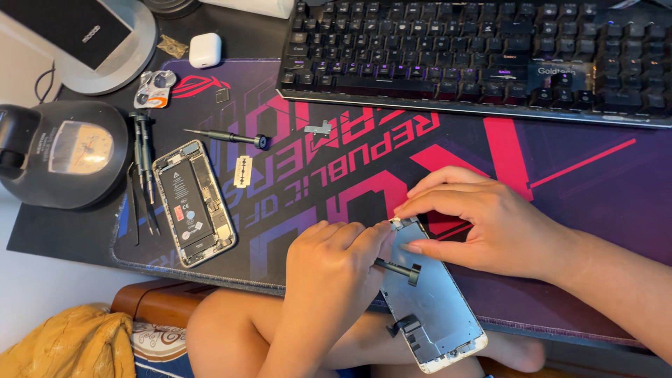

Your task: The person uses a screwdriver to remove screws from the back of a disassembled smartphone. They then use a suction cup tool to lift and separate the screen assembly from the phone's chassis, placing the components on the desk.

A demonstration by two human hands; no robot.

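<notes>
The left hand (pixel 336 269) is clamping a small screwdriver (pixel 397 269) onto the detached phone screen panel (pixel 434 308) at five o'clock on the tabletop (pixel 574 175); the right hand (pixel 483 224) is pinching together on the panel's top edge. A top-edge screw seems in hand; the next move is likely calling for steady, upright turning.

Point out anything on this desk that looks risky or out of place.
A bare razor blade lies loose on the desk mat, beside the opened phone body. The screen panel under both hands hangs past the mat's front edge, over the person's lap. A small metal bracket sits alone near the keyboard.
</notes>
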